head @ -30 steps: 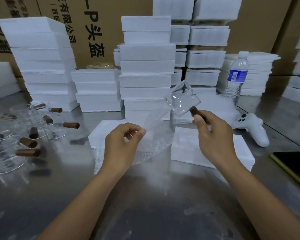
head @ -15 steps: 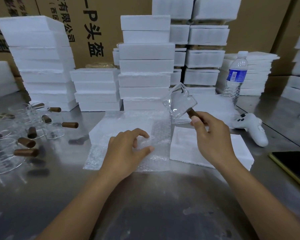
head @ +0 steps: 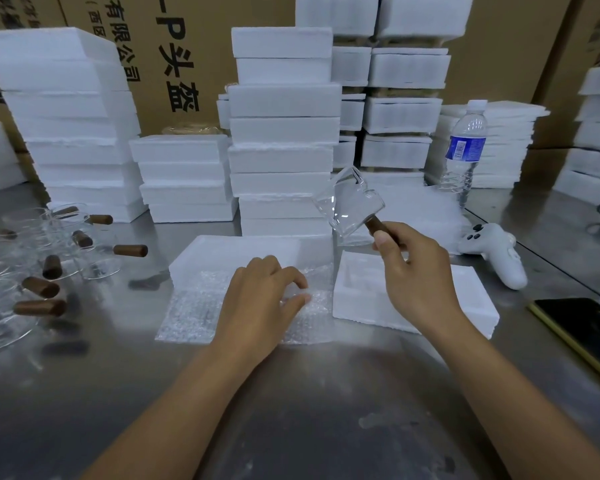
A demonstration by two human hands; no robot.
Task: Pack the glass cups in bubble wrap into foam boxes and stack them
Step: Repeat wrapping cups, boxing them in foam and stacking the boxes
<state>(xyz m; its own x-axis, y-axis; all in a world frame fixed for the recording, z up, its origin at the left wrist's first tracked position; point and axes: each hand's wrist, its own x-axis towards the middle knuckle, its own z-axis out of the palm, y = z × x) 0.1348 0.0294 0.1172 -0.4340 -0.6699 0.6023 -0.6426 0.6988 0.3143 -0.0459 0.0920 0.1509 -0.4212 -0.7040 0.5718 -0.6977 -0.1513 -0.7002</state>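
While we hold the glass cup (head: 350,206) raised beyond the open foam box (head: 357,303), its brown handle (head: 376,226) pinched in our right hand (head: 416,271), our left hand (head: 260,299) presses loosely bent fingers onto the bubble wrap (head: 187,317), likely flattening it for wrapping.

The left hand (head: 262,299) is laid palm down just left of the open white foam box (head: 478,299), its fingers lightly bent and their tips pressed on the clear bubble-wrap sheet (head: 187,313). The right hand (head: 418,271) is held above that box. The brown wooden handle of a clear glass cup (head: 350,206) is pinched between its thumb and fingers. Both forearms are bare.
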